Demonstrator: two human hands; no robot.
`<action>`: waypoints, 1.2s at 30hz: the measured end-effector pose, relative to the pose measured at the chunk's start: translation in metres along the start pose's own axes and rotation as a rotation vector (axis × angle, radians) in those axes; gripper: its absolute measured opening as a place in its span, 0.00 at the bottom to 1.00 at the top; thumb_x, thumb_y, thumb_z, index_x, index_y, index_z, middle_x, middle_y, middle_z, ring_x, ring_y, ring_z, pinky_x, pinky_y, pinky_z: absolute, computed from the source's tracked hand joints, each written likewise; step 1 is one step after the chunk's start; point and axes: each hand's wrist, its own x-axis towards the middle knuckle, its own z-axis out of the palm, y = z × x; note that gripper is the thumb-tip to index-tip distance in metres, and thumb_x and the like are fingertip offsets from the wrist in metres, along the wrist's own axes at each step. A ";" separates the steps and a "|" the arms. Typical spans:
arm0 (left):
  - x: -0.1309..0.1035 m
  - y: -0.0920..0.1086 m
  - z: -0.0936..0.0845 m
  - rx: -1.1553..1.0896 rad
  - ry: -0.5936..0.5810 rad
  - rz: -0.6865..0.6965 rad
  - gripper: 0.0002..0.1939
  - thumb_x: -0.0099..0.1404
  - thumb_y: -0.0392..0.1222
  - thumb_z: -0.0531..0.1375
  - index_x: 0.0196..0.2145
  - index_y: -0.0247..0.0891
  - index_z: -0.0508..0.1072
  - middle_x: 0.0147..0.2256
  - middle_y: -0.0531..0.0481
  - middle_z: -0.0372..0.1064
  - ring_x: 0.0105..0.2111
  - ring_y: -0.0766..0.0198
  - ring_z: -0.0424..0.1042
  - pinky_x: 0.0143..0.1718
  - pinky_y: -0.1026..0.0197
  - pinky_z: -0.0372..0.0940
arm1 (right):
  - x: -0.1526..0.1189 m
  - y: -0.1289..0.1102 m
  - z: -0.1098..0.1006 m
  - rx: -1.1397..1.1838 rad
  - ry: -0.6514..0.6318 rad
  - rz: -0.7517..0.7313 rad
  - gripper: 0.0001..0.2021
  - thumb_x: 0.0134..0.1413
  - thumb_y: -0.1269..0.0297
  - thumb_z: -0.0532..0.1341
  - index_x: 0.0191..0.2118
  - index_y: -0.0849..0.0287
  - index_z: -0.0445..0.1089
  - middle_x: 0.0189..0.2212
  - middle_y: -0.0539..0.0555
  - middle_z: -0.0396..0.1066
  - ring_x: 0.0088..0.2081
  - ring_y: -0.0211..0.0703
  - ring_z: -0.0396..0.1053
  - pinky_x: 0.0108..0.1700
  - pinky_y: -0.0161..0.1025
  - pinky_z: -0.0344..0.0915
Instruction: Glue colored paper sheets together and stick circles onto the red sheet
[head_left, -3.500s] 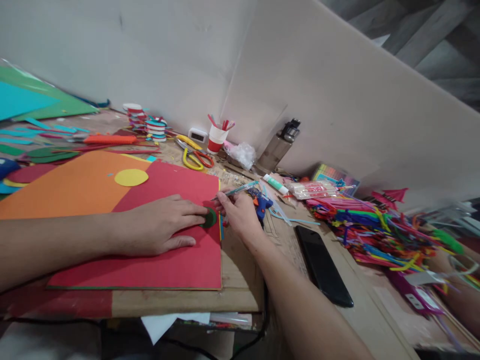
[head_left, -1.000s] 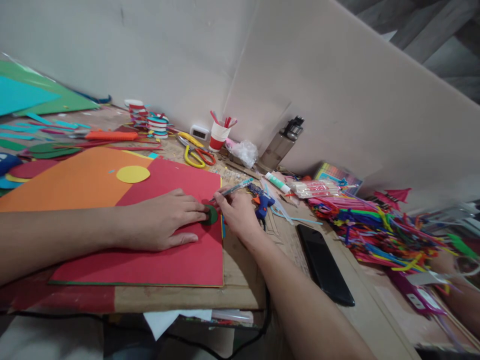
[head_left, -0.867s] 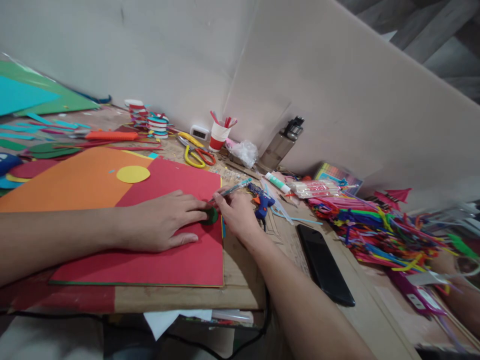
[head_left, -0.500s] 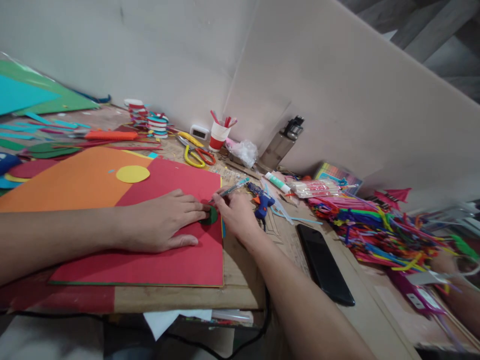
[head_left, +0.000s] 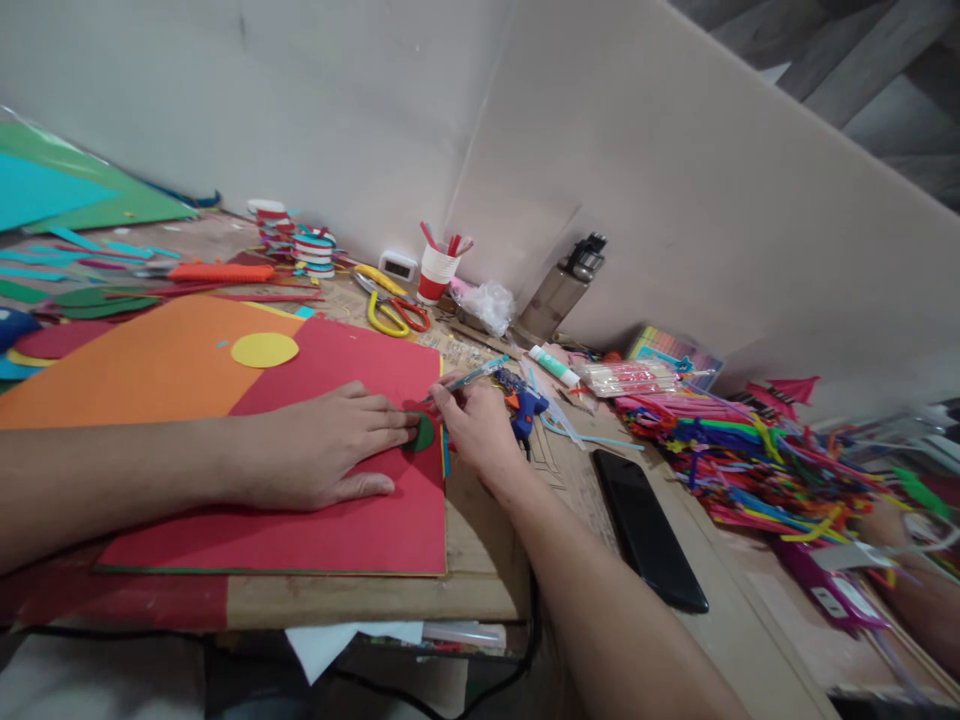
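My left hand (head_left: 341,445) lies flat on a sheet of red paper (head_left: 322,540), fingers stretched out and thumb apart. Its fingertips press on a small dark green disc (head_left: 424,433) near the sheet's right edge and cover part of it. My right hand (head_left: 476,420) pinches a slim pale blue pen (head_left: 480,372), tilted, with its tip low by the top of the disc. Whether the tip touches the paper I cannot tell. Orange paper (head_left: 172,360) with a yellow paper circle (head_left: 265,349) lies to the left of the red.
A blue glue gun (head_left: 529,408) sits just right of my right hand, near a black phone (head_left: 649,530). Behind are scissors (head_left: 390,315), a paper cup (head_left: 436,272), a bottle (head_left: 559,290) and a glue stick (head_left: 553,366). Colourful pipe cleaners (head_left: 750,460) and another person's arm (head_left: 919,580) are at right.
My right hand and the pen have shifted slightly to the right, and more of the green disc shows. My left hand stays in nearly the same place.
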 end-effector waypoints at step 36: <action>0.000 0.000 0.002 -0.028 -0.042 -0.059 0.27 0.69 0.57 0.50 0.59 0.41 0.67 0.57 0.43 0.67 0.57 0.51 0.64 0.55 0.49 0.55 | -0.002 -0.005 -0.002 -0.102 -0.044 -0.071 0.10 0.57 0.70 0.55 0.26 0.61 0.69 0.24 0.51 0.70 0.27 0.36 0.65 0.33 0.34 0.57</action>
